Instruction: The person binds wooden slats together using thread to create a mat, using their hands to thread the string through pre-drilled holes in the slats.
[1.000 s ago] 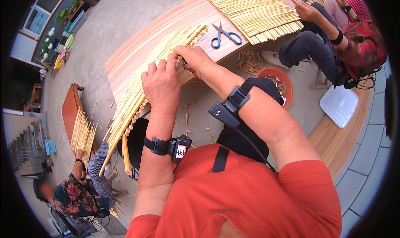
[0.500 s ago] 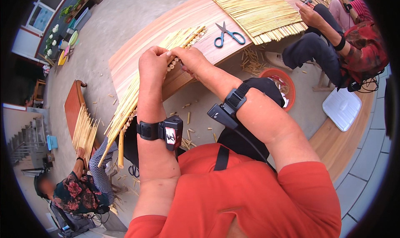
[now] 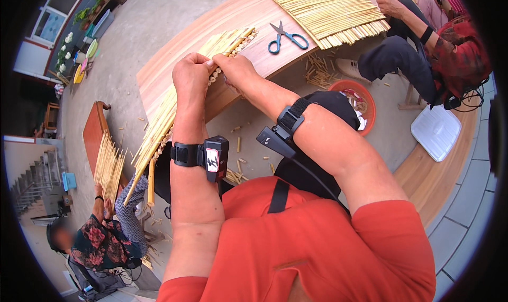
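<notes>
A narrow mat of pale yellow stalks [image 3: 159, 123], with cut ends along one side, slants across the table edge and hangs toward my lap. My left hand [image 3: 191, 75] is closed in a pinch on the mat near that cut edge. Close against it, my right hand [image 3: 236, 71] has thumb and finger pinched at the same edge, its other fingers curled beneath. Whatever lies between the right fingertips is too small or hidden to make out. Blue-handled scissors [image 3: 281, 32] lie partly spread on the table, beyond my right hand.
The wooden table [image 3: 164, 64] also carries a wider stalk mat [image 3: 328, 11]. A person at the right sits by an orange basin [image 3: 369, 111] holding scraps. Another person at the left handles stalks [image 3: 109, 167] on a brown table. Cut pieces [image 3: 319, 72] litter the floor.
My two hands stay pinched together at the mat's edge, shifting only slightly as the whole view moves a little. The left person's second hand now shows at their stalks.
</notes>
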Demonstrator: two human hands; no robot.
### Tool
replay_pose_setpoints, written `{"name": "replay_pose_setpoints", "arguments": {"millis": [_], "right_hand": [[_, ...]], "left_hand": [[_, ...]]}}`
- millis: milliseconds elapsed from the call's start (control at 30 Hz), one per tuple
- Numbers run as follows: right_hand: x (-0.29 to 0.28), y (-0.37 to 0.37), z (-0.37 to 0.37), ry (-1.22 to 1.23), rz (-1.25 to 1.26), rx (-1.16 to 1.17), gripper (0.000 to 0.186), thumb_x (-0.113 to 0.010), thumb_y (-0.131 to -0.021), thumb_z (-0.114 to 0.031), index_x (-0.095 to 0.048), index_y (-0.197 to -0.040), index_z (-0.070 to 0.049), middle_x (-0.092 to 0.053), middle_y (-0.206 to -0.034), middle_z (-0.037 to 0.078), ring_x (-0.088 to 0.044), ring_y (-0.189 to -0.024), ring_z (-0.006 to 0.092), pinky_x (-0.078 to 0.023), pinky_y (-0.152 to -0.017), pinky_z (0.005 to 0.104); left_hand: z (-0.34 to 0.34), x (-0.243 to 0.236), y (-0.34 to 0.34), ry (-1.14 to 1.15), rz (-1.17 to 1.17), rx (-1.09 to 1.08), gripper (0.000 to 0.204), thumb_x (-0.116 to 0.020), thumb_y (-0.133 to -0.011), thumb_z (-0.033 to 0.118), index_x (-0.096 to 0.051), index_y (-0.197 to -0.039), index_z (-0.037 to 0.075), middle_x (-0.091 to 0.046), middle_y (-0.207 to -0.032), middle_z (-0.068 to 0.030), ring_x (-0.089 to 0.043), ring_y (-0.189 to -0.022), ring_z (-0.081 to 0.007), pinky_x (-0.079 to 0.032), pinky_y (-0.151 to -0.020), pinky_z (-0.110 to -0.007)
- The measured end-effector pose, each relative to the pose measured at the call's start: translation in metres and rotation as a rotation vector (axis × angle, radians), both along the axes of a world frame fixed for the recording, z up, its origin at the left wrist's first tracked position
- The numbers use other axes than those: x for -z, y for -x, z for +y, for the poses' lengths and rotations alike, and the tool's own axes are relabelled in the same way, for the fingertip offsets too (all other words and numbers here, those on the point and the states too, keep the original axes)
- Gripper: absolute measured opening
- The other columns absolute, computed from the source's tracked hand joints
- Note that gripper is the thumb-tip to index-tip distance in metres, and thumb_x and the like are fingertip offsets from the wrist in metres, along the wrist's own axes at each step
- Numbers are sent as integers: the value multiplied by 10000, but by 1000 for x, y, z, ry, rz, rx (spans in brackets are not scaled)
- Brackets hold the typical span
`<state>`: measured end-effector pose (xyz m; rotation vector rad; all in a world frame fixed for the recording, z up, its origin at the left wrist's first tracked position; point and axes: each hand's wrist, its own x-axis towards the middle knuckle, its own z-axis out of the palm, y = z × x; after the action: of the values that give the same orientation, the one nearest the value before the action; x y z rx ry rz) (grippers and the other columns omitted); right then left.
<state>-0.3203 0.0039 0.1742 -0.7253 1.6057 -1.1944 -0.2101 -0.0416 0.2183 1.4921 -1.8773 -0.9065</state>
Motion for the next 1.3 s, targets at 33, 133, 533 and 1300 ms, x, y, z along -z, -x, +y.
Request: {"name": "replay_pose_setpoints", "arguments": {"millis": [33,133,533,1300], "right_hand": [[0,0,1,15,-8,-5,486,-507,-798,-385,-660,-850,73,-659,-795,249,-648,-786,356,-493,-688,412],[2,1,-2,35,14,6,493,-506,-796,-383,-659,-863,81,-659,-795,253,-647,-787,362,-496,-699,415],[-5,12,18,164,-163,-194,395,-524,-911,-394,-592,-780,-28,-590,-631,64,-555,-490,147,-450,-440,286],[-72,17,31,401,-70,96,93,-598,-865,-85,-560,-811,-19,-569,-606,36,-476,-453,78,-384,-394,231]], "left_hand": [[0,2,0,9,7,-12,126,-763,-744,144,-690,-738,42,-657,-665,-71,-577,-603,-149,-464,-596,-315],[-1,6,2,21,4,-47,125,-756,-751,167,-694,-737,60,-667,-686,-69,-591,-623,-160,-471,-616,-323],[-2,-6,-7,41,54,19,74,-682,-818,88,-682,-814,14,-582,-661,19,-486,-569,-53,-397,-516,-215],[42,-59,-1,756,-687,164,308,-605,-827,147,-620,-1132,188,-688,-883,-81,-671,-788,-288,-525,-658,-418]]}}
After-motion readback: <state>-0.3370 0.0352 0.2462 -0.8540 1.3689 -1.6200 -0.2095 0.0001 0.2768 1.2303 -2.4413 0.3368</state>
